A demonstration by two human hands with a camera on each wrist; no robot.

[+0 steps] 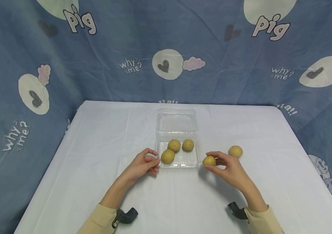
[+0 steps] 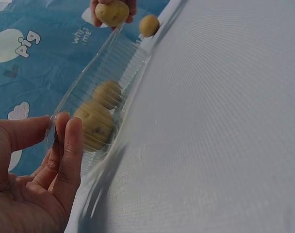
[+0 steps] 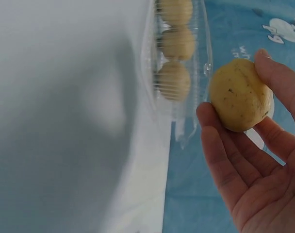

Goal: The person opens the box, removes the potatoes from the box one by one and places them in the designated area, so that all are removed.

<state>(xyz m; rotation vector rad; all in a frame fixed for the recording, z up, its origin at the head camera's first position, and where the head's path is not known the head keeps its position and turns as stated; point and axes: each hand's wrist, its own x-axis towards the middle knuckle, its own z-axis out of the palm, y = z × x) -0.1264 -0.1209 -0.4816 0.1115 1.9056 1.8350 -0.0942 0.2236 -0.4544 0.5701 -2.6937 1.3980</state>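
Matt potatoes [image 1: 167, 156] and a glossy, clear plastic box [image 1: 177, 133].
Potatoes look speckled, the box ridged; smooth cloth [image 1: 113, 136] covers the counter [image 1: 177, 198]; creased, matt fabric [image 1: 125, 42] hangs beyond.

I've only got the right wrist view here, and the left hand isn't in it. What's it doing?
Observer: The left hand pinches the rim of the box at its near left corner.
Operator: Good. Anything loose that I can't see?
Observer: Yes, one potato lies on the table, to the right of the box.
Operator: And is the box open?
Observer: It is; the lid lies folded back on the far side.
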